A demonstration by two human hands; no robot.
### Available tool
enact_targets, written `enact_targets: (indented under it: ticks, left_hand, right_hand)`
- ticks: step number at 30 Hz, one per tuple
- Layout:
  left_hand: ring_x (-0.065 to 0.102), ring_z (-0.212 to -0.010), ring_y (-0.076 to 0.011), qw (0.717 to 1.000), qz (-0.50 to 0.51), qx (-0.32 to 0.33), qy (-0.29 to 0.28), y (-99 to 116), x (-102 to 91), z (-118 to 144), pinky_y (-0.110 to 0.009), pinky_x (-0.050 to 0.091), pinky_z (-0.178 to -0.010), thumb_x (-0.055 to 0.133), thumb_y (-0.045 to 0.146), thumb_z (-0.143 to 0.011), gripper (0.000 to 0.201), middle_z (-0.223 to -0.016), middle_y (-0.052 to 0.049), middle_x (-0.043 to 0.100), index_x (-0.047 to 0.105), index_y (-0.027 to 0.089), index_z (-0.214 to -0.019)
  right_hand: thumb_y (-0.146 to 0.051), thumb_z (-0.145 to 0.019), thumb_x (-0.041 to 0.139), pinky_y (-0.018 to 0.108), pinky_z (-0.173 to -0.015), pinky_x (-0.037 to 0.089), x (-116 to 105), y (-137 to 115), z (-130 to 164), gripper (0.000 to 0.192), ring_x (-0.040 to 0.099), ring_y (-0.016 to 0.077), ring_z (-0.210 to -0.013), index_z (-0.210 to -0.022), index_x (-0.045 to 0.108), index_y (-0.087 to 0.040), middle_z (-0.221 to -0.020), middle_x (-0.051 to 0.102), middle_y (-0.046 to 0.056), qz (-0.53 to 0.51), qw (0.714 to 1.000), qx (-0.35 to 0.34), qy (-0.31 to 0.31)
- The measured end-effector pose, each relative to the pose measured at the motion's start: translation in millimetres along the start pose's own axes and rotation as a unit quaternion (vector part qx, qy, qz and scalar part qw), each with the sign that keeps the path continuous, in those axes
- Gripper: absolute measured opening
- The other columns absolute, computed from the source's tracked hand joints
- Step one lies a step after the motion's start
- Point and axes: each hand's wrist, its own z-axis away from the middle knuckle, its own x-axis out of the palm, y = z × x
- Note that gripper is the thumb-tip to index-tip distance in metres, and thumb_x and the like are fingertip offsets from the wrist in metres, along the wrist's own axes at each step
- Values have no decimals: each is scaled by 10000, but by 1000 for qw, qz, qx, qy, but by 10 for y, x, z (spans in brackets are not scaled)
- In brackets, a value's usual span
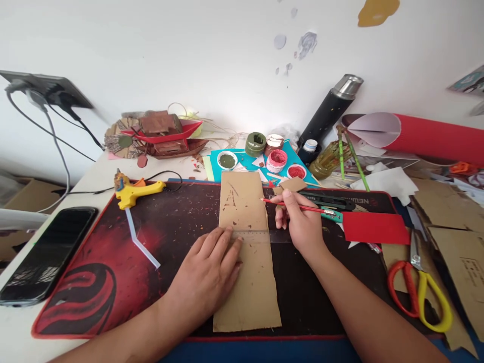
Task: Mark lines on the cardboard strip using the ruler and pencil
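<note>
On the red-and-black desk mat (94, 282) the cardboard strip (247, 262) lies lengthwise in front of me, w/ a clear ruler (260, 235) set across it about mid-length. My left hand (206, 275) is flat, fingers spread, pressing the ruler's left end and the cardboard down — not gripping anything. My right hand (298, 224) is closed around a red pencil (298, 205), held nearly level, tip pointing left and sitting just at the strip's right edge, above the ruler.

Progress, as I judge it: ruler placed and held, pencil ready, but I can't make out a drawn line along the ruler yet, so the marking looks barely begun. The upper part of the strip has faint pencil marks and small torn spots.

Around: yellow glue gun (132, 193) at the mat's top left, phone (45, 254) off the left edge, paint pots (278, 160) beyond the strip, a black cutter (328, 200) and a red paper sheet (374, 228) just right of my pencil hand, scissors (419, 287) farther right. The cutter and red sheet sit close to my right wrist — tight for elbow room; nothing lies on the strip itself besides the ruler.
</note>
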Motion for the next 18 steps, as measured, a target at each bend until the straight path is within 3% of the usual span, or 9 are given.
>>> enact_targets:
  ticks: [12,18]
  left_hand:
    - [694,-1260,-327,1000,-12,13,23,-22,-14,0,-471,552,-1057,534,269,-1103,329,-1405,-166,751,736,142,-1329]
    - [713,-1155,-295,999,-11,29,20,-26,-38,-12,-422,560,-984,491,254,-1126,349,-1259,-147,796,737,108,-1325]
  right_hand:
    - [-767,-950,725,241,-401,400,2,48,39,604,549,122,-404,-850,795,-175,-532,597,-22,-11,1000,-1,-20]
    - [-761,-944,740,239,-401,404,1,42,49,599,552,119,-404,-856,803,-172,-538,617,-14,-19,1000,6,-19]
